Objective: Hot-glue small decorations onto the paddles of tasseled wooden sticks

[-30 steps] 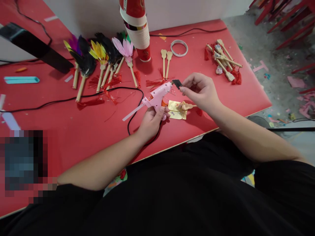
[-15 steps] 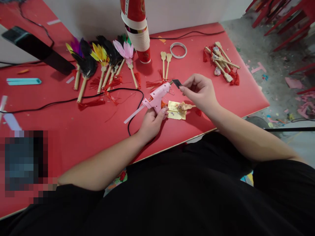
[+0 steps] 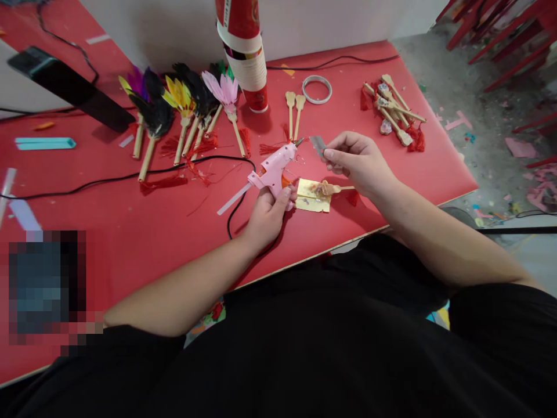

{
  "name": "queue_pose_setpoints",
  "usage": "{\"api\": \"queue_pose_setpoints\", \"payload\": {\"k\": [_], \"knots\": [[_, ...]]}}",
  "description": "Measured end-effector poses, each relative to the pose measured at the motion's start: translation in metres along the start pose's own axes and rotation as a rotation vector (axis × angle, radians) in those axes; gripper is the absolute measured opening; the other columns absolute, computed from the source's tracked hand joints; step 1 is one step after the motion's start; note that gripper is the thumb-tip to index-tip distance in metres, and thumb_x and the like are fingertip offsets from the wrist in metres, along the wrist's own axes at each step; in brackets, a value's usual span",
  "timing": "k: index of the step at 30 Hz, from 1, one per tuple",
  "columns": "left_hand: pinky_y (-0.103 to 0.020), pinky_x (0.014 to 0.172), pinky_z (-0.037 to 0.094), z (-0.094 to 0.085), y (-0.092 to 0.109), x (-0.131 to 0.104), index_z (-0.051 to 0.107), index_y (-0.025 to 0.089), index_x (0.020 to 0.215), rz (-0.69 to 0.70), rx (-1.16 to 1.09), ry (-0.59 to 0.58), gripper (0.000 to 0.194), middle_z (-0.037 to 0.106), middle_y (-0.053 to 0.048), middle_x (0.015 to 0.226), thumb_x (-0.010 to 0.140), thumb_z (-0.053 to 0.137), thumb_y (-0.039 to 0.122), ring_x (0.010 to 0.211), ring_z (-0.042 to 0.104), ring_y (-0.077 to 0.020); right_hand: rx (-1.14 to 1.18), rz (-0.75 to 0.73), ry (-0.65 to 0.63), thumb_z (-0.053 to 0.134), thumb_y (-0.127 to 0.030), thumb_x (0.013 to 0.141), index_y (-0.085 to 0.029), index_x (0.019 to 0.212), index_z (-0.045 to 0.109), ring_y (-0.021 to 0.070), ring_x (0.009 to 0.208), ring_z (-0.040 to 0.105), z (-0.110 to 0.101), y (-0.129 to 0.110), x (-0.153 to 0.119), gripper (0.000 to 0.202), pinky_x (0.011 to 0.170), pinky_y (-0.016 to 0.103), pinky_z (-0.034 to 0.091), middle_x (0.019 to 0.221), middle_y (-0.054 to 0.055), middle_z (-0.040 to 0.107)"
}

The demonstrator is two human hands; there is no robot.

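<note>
My left hand (image 3: 270,213) is wrapped around the handle of a pink hot glue gun (image 3: 275,167), whose nozzle points up and to the right. A clear glue stick (image 3: 234,198) pokes out of its back end. Between thumb and fingers, my right hand (image 3: 354,159) pinches a small flat grey blade (image 3: 317,145), held apart from the nozzle. Below the blade lies a yellow paper (image 3: 312,204) with glue blobs on it. A small wooden stick with a clustered head (image 3: 325,188) rests on that paper.
Feather-topped wooden sticks (image 3: 183,125) lie at the back left near stacked paper cups (image 3: 246,64). Two wooden sticks (image 3: 295,116), a tape roll (image 3: 317,90) and a tasselled stick pile (image 3: 394,110) lie farther back. A black cord (image 3: 174,168) crosses the red table. A black box-like object (image 3: 73,87) stands left.
The blade has moved right, away from the glue gun's nozzle, and tilted so its face looks lighter. The glue gun has shifted slightly left and down.
</note>
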State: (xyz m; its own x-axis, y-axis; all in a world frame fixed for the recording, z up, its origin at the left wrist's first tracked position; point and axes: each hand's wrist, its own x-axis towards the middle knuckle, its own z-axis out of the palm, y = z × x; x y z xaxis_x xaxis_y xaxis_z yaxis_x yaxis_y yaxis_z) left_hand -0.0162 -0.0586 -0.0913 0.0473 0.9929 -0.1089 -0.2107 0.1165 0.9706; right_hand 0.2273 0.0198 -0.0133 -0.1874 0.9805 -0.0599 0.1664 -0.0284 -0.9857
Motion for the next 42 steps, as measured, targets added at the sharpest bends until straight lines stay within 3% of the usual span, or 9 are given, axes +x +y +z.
{"api": "queue_pose_setpoints", "payload": {"k": [9,14,18,21,26,29,34,38,42], "knots": [[-0.029,0.077,0.063,-0.005,-0.008,0.002,0.074,0.023,0.096,0.079,-0.041,-0.016,0.062,0.078,-0.005,0.094,0.104,0.085,0.084,0.081,0.071,-0.0154,-0.527,-0.035,-0.269,0.091,-0.043,0.089,-0.025,0.094,0.092,0.0244,0.081,0.074,-0.029,0.022,0.016,0.018,0.082,0.041,0.059,0.087,0.005,0.086],[-0.031,0.077,0.062,-0.005,-0.007,0.002,0.069,0.023,0.085,0.078,0.000,-0.011,0.065,0.078,-0.007,0.093,0.103,0.086,0.084,0.080,0.070,-0.0160,-0.567,-0.100,-0.330,0.085,-0.037,0.098,-0.029,0.107,0.097,0.0300,0.106,0.085,-0.023,0.032,0.022,0.017,0.104,0.044,0.063,0.112,0.006,0.094],[-0.028,0.073,0.059,-0.002,-0.003,0.002,0.077,0.022,0.093,0.072,-0.024,-0.020,0.058,0.075,-0.005,0.088,0.104,0.090,0.077,0.077,0.067,-0.0142,-0.761,-0.181,-0.260,0.082,-0.035,0.100,-0.026,0.122,0.097,0.0335,0.112,0.084,-0.045,0.033,0.031,0.028,0.108,0.048,0.061,0.122,0.012,0.094],[-0.026,0.069,0.057,0.002,-0.002,0.003,0.079,0.021,0.103,0.057,-0.068,-0.029,0.052,0.073,-0.002,0.087,0.103,0.094,0.072,0.074,0.064,-0.0127,-0.849,-0.137,-0.258,0.085,-0.045,0.101,-0.027,0.125,0.096,0.0324,0.103,0.082,-0.076,0.025,0.032,0.032,0.101,0.047,0.061,0.116,0.012,0.093],[-0.025,0.064,0.053,0.003,-0.006,0.006,0.072,0.023,0.102,0.002,-0.061,-0.011,0.046,0.070,0.000,0.084,0.107,0.091,0.064,0.071,0.062,-0.0125,-0.887,0.164,-0.563,0.096,-0.074,0.085,-0.031,0.114,0.091,0.0336,0.098,0.082,-0.111,0.015,0.018,0.052,0.089,0.044,0.060,0.107,0.006,0.090],[-0.026,0.062,0.054,0.003,-0.009,0.006,0.072,0.024,0.106,0.019,-0.102,-0.019,0.047,0.070,0.000,0.084,0.106,0.091,0.066,0.070,0.062,-0.0131,-0.928,0.199,-0.562,0.100,-0.071,0.075,-0.030,0.110,0.087,0.0337,0.098,0.080,-0.111,0.017,0.009,0.056,0.086,0.043,0.059,0.107,0.007,0.088],[-0.026,0.061,0.054,0.005,-0.012,0.008,0.070,0.025,0.107,-0.011,-0.121,-0.016,0.047,0.072,-0.001,0.089,0.107,0.089,0.068,0.069,0.062,-0.0125,-1.021,0.128,-0.511,0.093,-0.062,0.081,-0.027,0.099,0.085,0.0296,0.092,0.075,-0.099,0.025,0.001,0.040,0.083,0.042,0.052,0.105,0.008,0.084],[-0.025,0.064,0.056,0.003,-0.015,0.011,0.069,0.025,0.108,-0.045,-0.167,-0.032,0.039,0.071,0.001,0.089,0.110,0.087,0.059,0.071,0.065,-0.0118,-0.946,0.143,-0.482,0.094,-0.074,0.082,-0.028,0.092,0.086,0.0275,0.087,0.071,-0.102,0.033,-0.003,0.048,0.081,0.041,0.050,0.097,0.006,0.083],[-0.025,0.067,0.059,-0.026,-0.007,0.009,0.071,0.023,0.110,-0.109,-0.119,-0.097,0.036,0.073,0.000,0.090,0.111,0.085,0.056,0.073,0.069,-0.0126,-0.783,0.202,-0.456,0.095,-0.092,0.081,-0.027,0.094,0.088,0.0267,0.087,0.072,-0.107,0.033,-0.012,0.066,0.081,0.041,0.051,0.094,0.006,0.085]]}}
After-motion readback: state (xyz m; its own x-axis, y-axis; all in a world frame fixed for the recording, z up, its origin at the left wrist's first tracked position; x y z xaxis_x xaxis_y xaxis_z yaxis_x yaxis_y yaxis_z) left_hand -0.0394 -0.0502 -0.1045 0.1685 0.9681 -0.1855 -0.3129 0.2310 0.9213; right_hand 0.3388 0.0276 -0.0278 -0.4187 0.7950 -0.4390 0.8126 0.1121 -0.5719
